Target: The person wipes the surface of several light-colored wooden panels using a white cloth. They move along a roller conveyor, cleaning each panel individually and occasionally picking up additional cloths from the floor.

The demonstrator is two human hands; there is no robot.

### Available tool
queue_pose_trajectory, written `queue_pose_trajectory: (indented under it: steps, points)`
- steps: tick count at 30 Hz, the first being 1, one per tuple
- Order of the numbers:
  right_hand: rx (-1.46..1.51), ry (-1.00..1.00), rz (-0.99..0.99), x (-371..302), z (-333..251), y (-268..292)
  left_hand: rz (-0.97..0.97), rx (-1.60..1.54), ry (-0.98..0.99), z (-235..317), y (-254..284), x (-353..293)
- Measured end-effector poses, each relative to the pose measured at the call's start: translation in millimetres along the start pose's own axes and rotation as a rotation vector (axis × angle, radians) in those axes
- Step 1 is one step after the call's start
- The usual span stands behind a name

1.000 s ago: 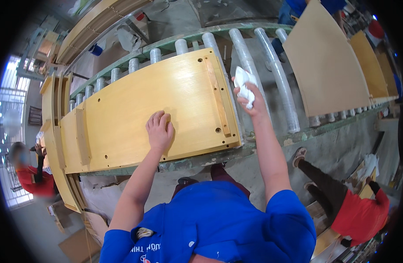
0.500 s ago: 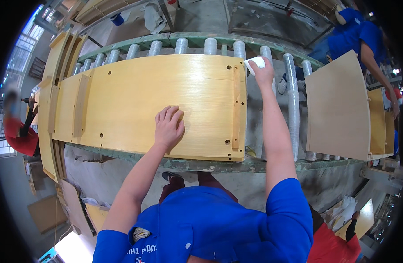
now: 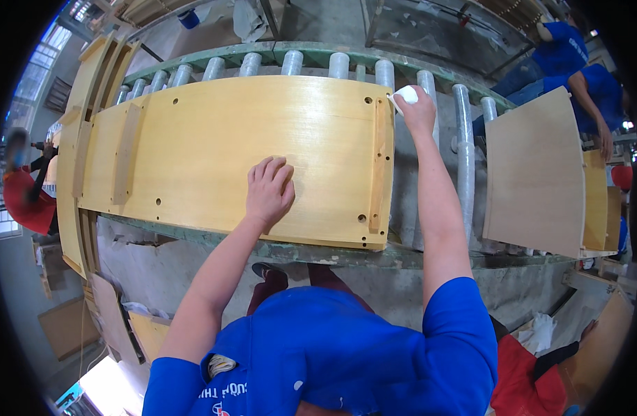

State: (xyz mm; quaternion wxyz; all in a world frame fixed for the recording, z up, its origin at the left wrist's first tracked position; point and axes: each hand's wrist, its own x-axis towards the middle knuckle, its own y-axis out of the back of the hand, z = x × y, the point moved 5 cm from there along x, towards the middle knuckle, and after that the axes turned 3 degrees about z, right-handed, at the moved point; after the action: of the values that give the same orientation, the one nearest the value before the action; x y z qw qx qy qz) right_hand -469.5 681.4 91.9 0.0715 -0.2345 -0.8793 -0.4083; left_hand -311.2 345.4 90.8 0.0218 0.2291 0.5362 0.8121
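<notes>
A long pale yellow wooden panel [image 3: 221, 152] lies flat before me, with drilled holes and a wooden strip [image 3: 378, 166] along its right end. My left hand [image 3: 270, 191] rests on the panel's upper face near the middle, holding nothing, its fingers slightly bent and spread. A white wad [image 3: 404, 97], cloth or paper, is gripped in my right hand [image 3: 419, 112] at the panel's far right corner. The wad touches the end edge there; my fingers hide part of it. Another wooden strip [image 3: 126, 154] stands across the panel's left part.
Under the panel runs a green-framed conveyor with wrapped rollers [image 3: 462, 159]. Upright boards [image 3: 72, 173] stand at its left end. To the right sits a wooden cabinet piece [image 3: 533, 173], a person in blue [image 3: 599, 97] beside it. People in red [image 3: 28, 197] work at left and lower right.
My view has shifted slightly. Both hands keep nearly the same places on the panel. At lower right, a board by the person in red has turned. More of a second person in blue shows.
</notes>
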Motion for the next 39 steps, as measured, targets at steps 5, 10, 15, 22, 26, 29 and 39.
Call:
queue_pose_trajectory:
  steps: [5,10,15,22,26,29,39]
  points:
    - [0.018,-0.009,-0.022,-24,1,11,0.021,-0.005,-0.011,1,1,-1]
    - [0.024,0.015,-0.030,-62,1,33,0.027,0.004,-0.013,0,2,-3]
    - [0.034,0.056,-0.059,-105,-6,58,-0.001,0.003,-0.003,-1,0,-6]
    - [0.030,0.040,-0.090,-131,-15,71,0.041,0.016,-0.020,-5,-2,-9]
    - [0.002,0.042,-0.090,-131,-13,68,0.052,0.012,-0.029,-1,-1,-8]
    - [-0.030,0.032,-0.094,-132,-11,68,0.070,-0.006,-0.042,0,1,-8]
    - [-0.017,0.007,-0.158,-183,-21,93,0.095,-0.008,-0.038,-5,0,-13]
